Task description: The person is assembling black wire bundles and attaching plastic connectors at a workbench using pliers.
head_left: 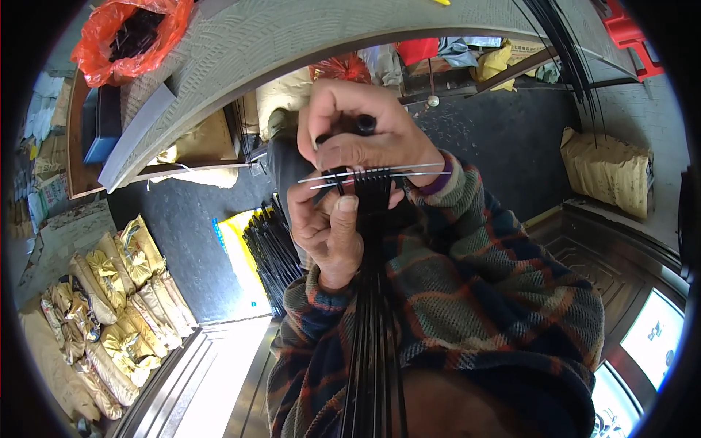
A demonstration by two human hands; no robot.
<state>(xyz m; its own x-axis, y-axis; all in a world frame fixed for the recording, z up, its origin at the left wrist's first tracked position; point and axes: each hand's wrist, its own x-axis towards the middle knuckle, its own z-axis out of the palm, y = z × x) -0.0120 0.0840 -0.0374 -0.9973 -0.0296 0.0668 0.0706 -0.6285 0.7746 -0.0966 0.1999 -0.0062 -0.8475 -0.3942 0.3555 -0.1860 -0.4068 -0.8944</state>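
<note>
close before us, our left hand (327, 230) grips black strips (374, 193), right hand (369, 135) clasps a black piece (366, 124); threading rods (420, 173), we judge, needs alignment next.

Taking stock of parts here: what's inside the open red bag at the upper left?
The red plastic bag holds a heap of small black pieces, seen through its open mouth. Anything beneath the top layer is covered and can't be seen.

The right hand (365, 135) is curling on the far side, its thumb (343, 155) pointing left; the left hand (328, 237) is pinching nearer, its thumb pointing far. Both arms (475, 219) are bending inward.
</note>
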